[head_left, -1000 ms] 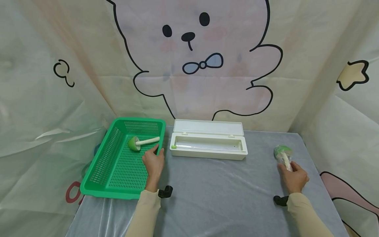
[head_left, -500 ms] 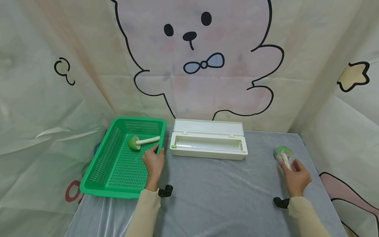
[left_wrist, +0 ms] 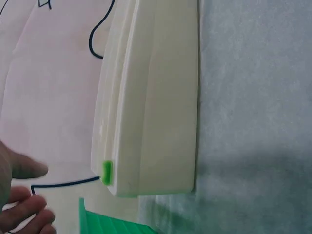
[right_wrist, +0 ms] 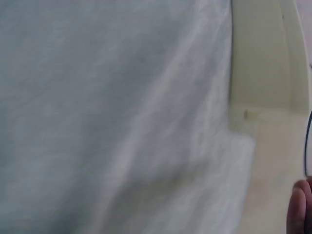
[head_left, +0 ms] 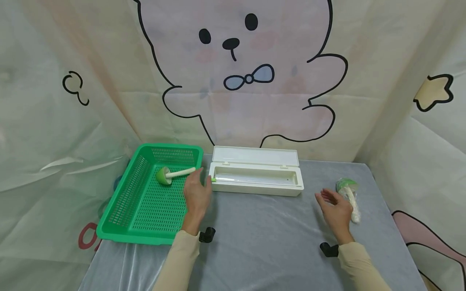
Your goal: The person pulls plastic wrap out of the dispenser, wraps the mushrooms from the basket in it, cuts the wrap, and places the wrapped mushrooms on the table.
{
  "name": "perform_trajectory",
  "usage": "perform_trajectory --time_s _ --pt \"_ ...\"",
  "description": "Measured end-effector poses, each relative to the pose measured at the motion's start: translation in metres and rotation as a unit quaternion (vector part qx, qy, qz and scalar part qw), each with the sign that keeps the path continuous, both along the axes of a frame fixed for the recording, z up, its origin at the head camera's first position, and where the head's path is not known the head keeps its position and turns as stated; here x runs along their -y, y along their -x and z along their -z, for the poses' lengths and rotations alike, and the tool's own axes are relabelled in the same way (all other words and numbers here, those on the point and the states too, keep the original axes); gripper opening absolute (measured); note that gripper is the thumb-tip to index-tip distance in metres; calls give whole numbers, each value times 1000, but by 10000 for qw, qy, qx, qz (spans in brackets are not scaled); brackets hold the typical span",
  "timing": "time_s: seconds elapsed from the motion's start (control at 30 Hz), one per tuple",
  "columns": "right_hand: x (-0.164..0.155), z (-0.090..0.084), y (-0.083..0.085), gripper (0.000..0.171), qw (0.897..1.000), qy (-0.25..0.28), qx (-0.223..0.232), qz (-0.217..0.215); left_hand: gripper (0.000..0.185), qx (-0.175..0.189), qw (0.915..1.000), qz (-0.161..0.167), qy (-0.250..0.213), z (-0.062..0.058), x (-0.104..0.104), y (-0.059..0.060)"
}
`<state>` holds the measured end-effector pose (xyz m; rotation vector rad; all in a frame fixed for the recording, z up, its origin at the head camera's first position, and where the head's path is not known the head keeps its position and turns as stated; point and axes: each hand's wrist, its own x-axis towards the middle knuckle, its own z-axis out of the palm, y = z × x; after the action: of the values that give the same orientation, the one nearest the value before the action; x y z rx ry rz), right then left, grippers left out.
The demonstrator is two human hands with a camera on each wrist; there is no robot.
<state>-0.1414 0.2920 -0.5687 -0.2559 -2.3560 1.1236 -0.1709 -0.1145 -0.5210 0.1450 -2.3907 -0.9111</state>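
Left of the dispenser, my left hand [head_left: 198, 198] hovers by the right rim of a green basket [head_left: 134, 238], fingers loosely bent and holding nothing. Inside that basket lies a mushroom-shaped thing [head_left: 164, 176] with a green cap and white stem. A similar mushroom-shaped thing [head_left: 352, 200], wrapped in clear film, lies on the table at the right. My right hand [head_left: 335, 212] is just left of it, fingers relaxed around nothing. The white cling film dispenser [left_wrist: 165, 97] has its lid raised and a green slider [left_wrist: 107, 173] at its left end.
A grey cloth [head_left: 255, 242] covers the table. Behind it hangs a curtain [head_left: 255, 117] with a cartoon bear, close at the dispenser's back. The table's right edge lies just beyond the wrapped mushroom-shaped thing.
My right hand has let go of the wrapped mushroom-shaped thing and moved left. My left hand has come off the basket rim and shifted right toward the dispenser.
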Motion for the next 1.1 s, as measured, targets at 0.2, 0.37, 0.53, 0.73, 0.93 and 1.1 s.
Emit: perform_trajectory --time_s 0.2,0.37,0.53,0.73,0.93,1.1 --pt "25 -16 25 34 9878 -750 58 -1362 37 783 9882 1093 736 -2 -12 17" --pt "39 -21 47 37 9623 -1538 332 -2217 42 1370 9591 1759 1746 1 -16 30" --pt "46 -27 62 41 9275 -2179 972 -2878 43 2121 9153 2136 2677 0 -17 38" --pt "51 -30 69 30 9066 -2300 1527 -3192 34 2690 8917 2427 2715 1 -13 42" --pt "48 -27 73 13 9263 -1568 1323 -3160 21 2686 9173 2509 1535 7 -7 47" --pt "42 -24 76 5 9336 -1463 730 -3188 14 2266 9341 2411 1344 9 -6 50"
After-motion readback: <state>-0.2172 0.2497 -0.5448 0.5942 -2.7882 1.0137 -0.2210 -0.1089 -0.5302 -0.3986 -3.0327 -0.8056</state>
